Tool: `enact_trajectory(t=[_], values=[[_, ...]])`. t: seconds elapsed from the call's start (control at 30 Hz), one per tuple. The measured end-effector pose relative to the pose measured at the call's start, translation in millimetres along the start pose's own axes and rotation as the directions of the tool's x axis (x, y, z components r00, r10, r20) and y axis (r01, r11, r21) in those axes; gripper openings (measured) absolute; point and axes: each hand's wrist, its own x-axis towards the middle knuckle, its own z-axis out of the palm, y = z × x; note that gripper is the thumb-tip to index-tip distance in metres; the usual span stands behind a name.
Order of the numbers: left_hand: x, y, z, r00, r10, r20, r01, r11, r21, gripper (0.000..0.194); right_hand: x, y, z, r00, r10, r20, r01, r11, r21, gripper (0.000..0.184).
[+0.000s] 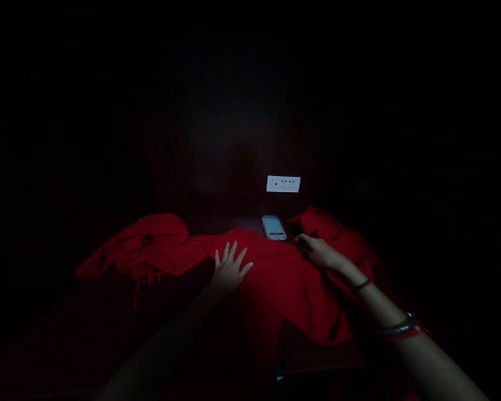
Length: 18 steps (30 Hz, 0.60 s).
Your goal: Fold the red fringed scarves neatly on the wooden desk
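Red cloth (281, 278) lies under left hand (229, 273), splayed wide — and right hand (320, 252), curled, grip unclear.

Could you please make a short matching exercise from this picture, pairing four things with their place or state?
1. Bare left hand
2. Bare right hand
3. White rectangular socket plate
4. Rectangular phone with pale blue screen

A. Highest of the four in the picture
B. Dark thin band around its wrist
C. Just below the socket plate in view
D. Fingers spread on rumpled red cloth

Pairs: 1-D, 2-B, 3-A, 4-C
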Motion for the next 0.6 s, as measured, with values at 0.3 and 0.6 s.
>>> enact_trajectory(t=[0.3, 0.6], values=[[-1, -3, -5.8, 0.991, -0.086, -0.099, 0.098, 0.987, 0.130, 0.054, -3, -27, 28, 0.989, 0.114, 0.089, -0.079, 0.943, -0.322, 0.040], [4, -22, -5.0, 0.938, -0.208, 0.278, 0.184, 0.977, 0.110, 0.061, -24, -60, 77, 0.950, -0.176, 0.260, 0.197, 0.979, -0.059, 0.057]])
